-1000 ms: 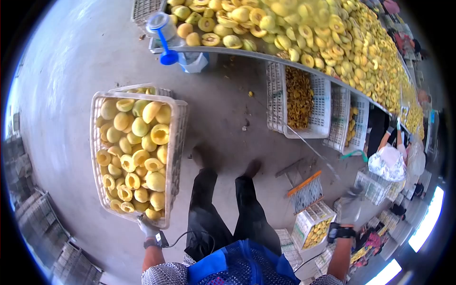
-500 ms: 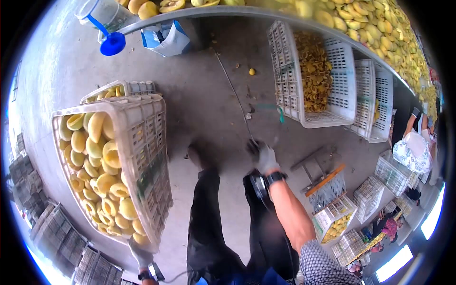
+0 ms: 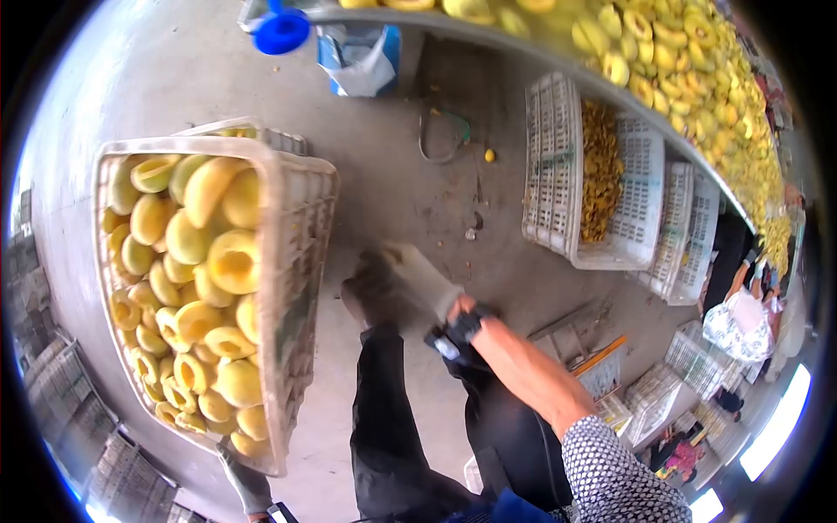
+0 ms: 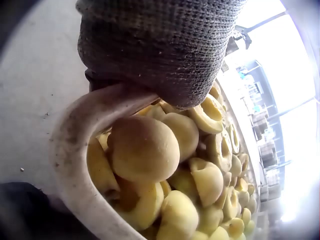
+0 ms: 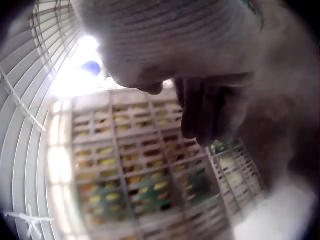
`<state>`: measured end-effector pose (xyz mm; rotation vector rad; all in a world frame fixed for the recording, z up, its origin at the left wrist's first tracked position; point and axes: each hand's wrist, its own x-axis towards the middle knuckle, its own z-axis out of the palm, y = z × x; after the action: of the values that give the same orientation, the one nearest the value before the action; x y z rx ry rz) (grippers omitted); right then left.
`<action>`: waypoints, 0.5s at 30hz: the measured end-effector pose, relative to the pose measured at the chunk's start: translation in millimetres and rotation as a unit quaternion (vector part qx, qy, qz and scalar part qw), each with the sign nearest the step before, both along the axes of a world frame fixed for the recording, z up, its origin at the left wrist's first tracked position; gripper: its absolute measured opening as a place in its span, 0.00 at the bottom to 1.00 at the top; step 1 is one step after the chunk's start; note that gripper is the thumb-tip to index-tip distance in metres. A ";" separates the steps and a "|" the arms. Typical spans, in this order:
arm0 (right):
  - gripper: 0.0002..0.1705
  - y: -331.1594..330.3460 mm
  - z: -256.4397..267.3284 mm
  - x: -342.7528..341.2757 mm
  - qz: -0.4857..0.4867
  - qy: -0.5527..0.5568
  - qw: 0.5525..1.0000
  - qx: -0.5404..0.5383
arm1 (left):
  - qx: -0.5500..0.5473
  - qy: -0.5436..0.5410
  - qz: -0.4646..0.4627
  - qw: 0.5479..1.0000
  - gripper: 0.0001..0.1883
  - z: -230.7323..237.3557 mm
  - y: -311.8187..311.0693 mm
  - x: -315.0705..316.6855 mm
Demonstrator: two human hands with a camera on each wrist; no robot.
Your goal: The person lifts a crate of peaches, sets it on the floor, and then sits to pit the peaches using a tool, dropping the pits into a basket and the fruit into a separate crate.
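Note:
A white plastic crate (image 3: 301,253) stands at my left, full of halved, pitted yellow peaches (image 3: 196,322). My gloved left hand (image 3: 246,481) grips the crate's rim at the near corner. In the left wrist view the left glove (image 4: 160,45) covers part of that rim (image 4: 75,145), right over the fruit. My gloved right hand (image 3: 418,275), blurred, is over the floor between the crate and my legs. In the right wrist view its fingers (image 5: 200,110) hang loosely bent, apart from the crate's slatted side (image 5: 135,155), with nothing visible in them.
A second crate's rim (image 3: 279,139) shows behind the first. Ahead, a long table (image 3: 488,44) bears heaped peach halves, with crates (image 3: 554,166) under its edge. A thin dark loop (image 3: 425,139) and a blue-white bag (image 3: 362,65) lie ahead on the floor.
My right hand has swung from far right across to the left, toward the crate. The thin rod that was near it now shows as a loop on the floor. The left hand stays at the rim.

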<state>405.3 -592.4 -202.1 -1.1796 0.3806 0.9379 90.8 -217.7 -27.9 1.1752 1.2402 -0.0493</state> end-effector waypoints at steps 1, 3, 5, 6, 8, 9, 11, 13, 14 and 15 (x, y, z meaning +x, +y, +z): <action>0.15 7.1 30.2 -4.1 0.008 -0.019 0.999 -0.034 | 0.035 0.015 -0.047 0.998 0.33 -3.4 5.8 -7.5; 0.14 19.7 79.1 9.8 0.010 -0.301 0.922 -0.245 | 0.030 0.018 -0.067 0.997 0.35 1.6 5.6 -1.2; 0.15 29.8 113.2 55.8 -0.019 -0.370 0.886 -0.279 | 0.010 -0.022 -0.008 1.000 0.38 -1.8 5.7 0.7; 0.17 44.8 131.6 79.2 -0.074 -0.408 0.877 -0.242 | -0.003 -0.045 0.032 0.998 0.38 -1.9 9.3 4.3; 0.19 73.7 164.2 119.6 -0.076 -0.482 0.844 -0.224 | 0.079 -0.079 0.136 0.984 0.34 -8.8 16.3 18.7; 0.20 90.2 177.9 133.2 -0.026 -0.521 0.817 -0.246 | 0.090 -0.061 0.216 0.970 0.30 -13.3 23.8 27.7; 0.22 123.2 192.4 157.3 0.090 -0.656 0.657 -0.360 | 0.114 -0.026 0.206 0.972 0.27 -19.1 41.7 22.6; 0.22 149.3 180.7 180.0 0.176 -0.548 0.733 -0.364 | 0.124 -0.021 0.216 0.968 0.24 -31.0 55.9 13.9; 0.21 159.2 170.2 190.8 0.217 -0.542 0.731 -0.354 | 0.139 -0.032 0.214 0.966 0.23 -34.3 57.9 13.0; 0.19 164.1 164.3 198.2 0.254 -0.534 0.727 -0.350 | 0.149 -0.047 0.208 0.966 0.22 -40.7 56.7 16.5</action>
<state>603.5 -428.3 -37.8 -2.3846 -0.6392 0.3805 107.3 -161.0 -68.7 1.1316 1.4198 0.5164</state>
